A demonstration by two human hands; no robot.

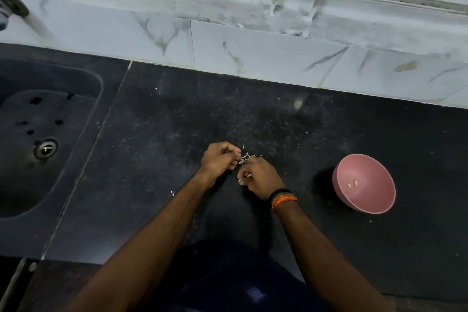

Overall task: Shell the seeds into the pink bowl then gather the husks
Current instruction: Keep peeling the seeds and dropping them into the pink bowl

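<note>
Left of the pink bowl [364, 183], both hands meet over a small husk pile [244, 159]: left hand [219, 159] curled, pinching husks; right hand [260, 177] curled, pinching a pale bit. Two kernels [352, 183] lie inside the bowl, on the black counter [177, 121].

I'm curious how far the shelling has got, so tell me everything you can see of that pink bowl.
The pink bowl is small, round and matte, perhaps plastic, plain inside and out. It sits upright on the dark speckled counter, to the right of the person's right hand, apart from it; nothing touches it but the counter. Inside lie two small pale kernels, close together near the bottom; otherwise it looks empty. A few pale flecks lie on the counter around it.
</note>
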